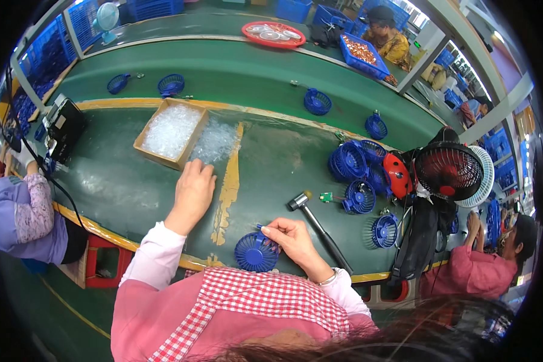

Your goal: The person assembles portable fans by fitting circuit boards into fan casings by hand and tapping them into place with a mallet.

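Note:
My right hand (pixel 292 236) pinches the short stem of a blue round plastic fan housing (pixel 257 252) with a slatted face. The housing is at the table's near edge, close in front of me. Further forward, my left hand (pixel 196 190) has its fingers bent down and close together at the near edge of a loose pile of small clear plastic pieces (pixel 215 140). Whatever its fingertips hold is hidden. Against the pile stands a cardboard box (pixel 184 154) filled with the same clear pieces. A hammer (pixel 320 226) with a black handle lies right of my right hand.
Several blue fan housings (pixel 347 160) cluster at the right, one beside a small green circuit board (pixel 326 197). A black fan (pixel 448 172) and a black bag (pixel 417 238) stand beyond. A green conveyor belt (pixel 241 78) carries spaced housings. Co-workers sit left (pixel 33 211) and right (pixel 476 265).

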`<state>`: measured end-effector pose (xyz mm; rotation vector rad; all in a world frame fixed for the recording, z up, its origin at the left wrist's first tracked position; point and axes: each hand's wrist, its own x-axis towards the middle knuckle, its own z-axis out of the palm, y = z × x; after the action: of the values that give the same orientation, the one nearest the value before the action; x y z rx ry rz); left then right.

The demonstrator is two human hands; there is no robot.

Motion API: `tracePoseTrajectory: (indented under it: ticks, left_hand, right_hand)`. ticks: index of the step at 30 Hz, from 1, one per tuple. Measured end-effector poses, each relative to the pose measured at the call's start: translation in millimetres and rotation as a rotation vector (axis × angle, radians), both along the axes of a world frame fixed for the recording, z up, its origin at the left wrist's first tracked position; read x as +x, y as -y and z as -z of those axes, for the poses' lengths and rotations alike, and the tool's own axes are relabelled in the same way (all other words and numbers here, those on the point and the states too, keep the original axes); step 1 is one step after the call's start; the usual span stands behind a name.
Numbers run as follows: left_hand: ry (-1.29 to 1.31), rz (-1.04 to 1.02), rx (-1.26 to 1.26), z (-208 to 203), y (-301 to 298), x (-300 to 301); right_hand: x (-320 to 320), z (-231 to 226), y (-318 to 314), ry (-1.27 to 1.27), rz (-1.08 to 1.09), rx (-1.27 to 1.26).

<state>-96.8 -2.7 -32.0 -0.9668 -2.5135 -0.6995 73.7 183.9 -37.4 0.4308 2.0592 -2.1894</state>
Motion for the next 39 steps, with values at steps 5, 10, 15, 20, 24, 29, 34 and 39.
tracePoseTrajectory:
  ticks: [5, 10, 15, 20, 24, 29, 34, 39]
  left_hand:
    - [-0.115, -0.019, -0.075, 18, 1, -17]
    - [-0.192, -0.025, -0.023, 17, -1, -15]
    - [0.921, 0.209, 0.492, 6, -14, 22]
    - [1.488, 0.364, 0.836, -4, -23, 59]
    - [1.610, 0.385, 0.852, -4, -24, 68]
    - [1.566, 0.388, 0.842, -6, -23, 73]
    - [1.403, 0.395, 0.722, -15, -24, 79]
    - [1.275, 0.531, 0.671, -6, -18, 64]
  right_hand:
    - [4, 4, 1, -0.007, 0.043, -0.008]
    - [2, 4, 2, -0.025, 0.069, -0.063]
    - [8, -6, 6, -0.144, 0.139, 0.013]
    - [10, -13, 9, -0.194, 0.125, 0.073]
    - [10, -12, 10, -0.203, 0.126, 0.118]
    - [11, -13, 12, -0.197, 0.170, 0.130]
    - [9, -10, 14, -0.242, 0.273, 0.195]
    - [7, -22, 6, -0.137, 0.078, 0.004]
